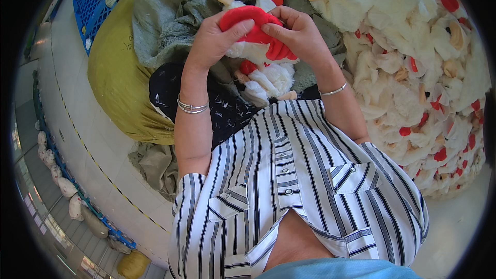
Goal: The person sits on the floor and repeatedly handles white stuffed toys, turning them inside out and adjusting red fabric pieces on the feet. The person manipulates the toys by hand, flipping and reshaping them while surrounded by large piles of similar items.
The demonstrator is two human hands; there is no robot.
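Observation:
Up over my lap, a red fabric piece (240,15) is stretched between my two hands. It seems to belong to a limp white plush toy skin (274,80) with beige ear-like flaps, which hangs below and behind it. My left hand (211,40) pinches the red fabric's left side, thumb on top. At its right side my right hand (304,33) is closed on the same fabric, thumb and forefinger together, with folded red cloth under them. The fingers behind the fabric are hidden.
A big pile of white plush skins with red and beige bits (413,72) rises at the right. Grey-green cloth (170,15) lies beyond my hands, with a stuffed yellow-green sack (111,77) left of it. A blue plastic pallet (98,8) stands at the far left.

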